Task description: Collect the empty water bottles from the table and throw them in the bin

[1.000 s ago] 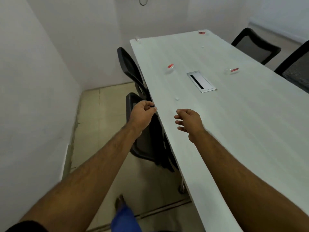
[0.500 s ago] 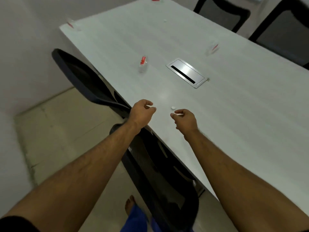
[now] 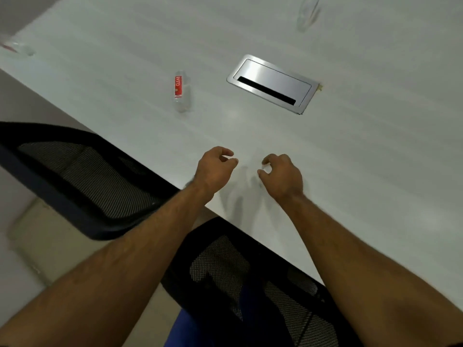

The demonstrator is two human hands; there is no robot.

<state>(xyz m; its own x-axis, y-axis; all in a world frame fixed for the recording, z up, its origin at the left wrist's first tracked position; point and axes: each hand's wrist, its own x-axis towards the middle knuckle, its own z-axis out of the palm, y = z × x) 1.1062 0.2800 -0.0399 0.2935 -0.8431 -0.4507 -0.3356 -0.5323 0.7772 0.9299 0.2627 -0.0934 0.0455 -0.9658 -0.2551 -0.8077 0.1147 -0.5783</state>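
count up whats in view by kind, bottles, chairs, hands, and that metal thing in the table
water bottles: 3 (one with a red label, a blurred one at the far left edge, a blurred one at the top right)
mesh chairs: 2 ()
hands: 2 (left hand, right hand)
metal cable hatch: 1
total: 8

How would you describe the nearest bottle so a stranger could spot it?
Start at the silver cable hatch set into the white table. Just left of it stands a clear bottle. Unlike the blurry bottles at the frame's edges, it shows a red label.
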